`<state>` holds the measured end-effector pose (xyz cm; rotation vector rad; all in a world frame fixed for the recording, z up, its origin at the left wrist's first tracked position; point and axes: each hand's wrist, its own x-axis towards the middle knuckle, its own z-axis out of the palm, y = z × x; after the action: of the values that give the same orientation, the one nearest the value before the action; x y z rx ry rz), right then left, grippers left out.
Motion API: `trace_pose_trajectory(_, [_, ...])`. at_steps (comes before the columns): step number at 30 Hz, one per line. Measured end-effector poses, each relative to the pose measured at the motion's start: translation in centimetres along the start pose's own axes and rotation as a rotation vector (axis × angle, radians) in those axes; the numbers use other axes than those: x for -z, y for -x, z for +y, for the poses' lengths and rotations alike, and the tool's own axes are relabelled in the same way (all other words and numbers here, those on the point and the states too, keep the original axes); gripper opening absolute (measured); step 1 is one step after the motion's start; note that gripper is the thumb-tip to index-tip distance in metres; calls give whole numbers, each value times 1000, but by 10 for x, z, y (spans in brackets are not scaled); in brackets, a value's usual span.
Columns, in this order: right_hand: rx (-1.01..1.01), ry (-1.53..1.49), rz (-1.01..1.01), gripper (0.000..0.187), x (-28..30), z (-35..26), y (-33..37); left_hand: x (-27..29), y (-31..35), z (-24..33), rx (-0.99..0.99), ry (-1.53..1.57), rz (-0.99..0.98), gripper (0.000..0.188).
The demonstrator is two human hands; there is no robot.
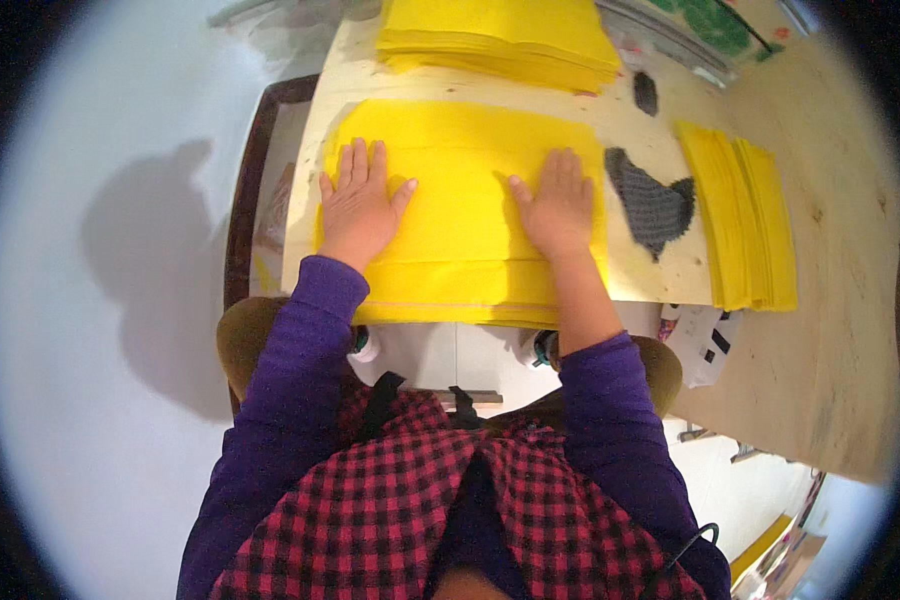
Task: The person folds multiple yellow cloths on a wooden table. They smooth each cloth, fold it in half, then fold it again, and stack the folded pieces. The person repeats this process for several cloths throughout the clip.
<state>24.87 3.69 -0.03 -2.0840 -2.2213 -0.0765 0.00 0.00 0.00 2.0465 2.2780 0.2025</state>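
There are two bare hands: the left hand [358, 212] and the right hand [560, 208]. Both are released and lie flat, palms down, grasping nothing, and they touch the near yellow stack [460, 200]. This stack is in front of the person, on the tabletop [635, 275], at its near edge. In all I count three groups of yellow sheets: the near one, the far yellow stack [500, 40] behind it, and the narrow yellow stack [735, 215] at the right. They look soft, like thin cloth, with layered edges; how many sheets, I cannot tell. Between the near and narrow stacks lies one grey cloth [653, 198], ribbed and irregular in shape. One small dark piece [645, 93], rather oval, lies beyond it. The tabletop is of pale wood.
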Motion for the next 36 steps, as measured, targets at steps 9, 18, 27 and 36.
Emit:
trace_pose_trajectory(9, [-34, -21, 3, 87, -2, 7, 4, 2, 6, -17, 91, 53, -7, 76])
trace_pose_trajectory(18, [-109, -42, -46, 87, 3, 33, 14, 11, 9, -16, 98, 104, -19, 77])
trace_pose_trajectory(27, [59, -24, 29, 79, 45, -29, 14, 5, 10, -15, 100, 82, 32, 77])
trace_pose_trajectory(36, [179, -140, -35, 79, 5, -81, 5, 3, 8, -16, 94, 74, 28, 78])
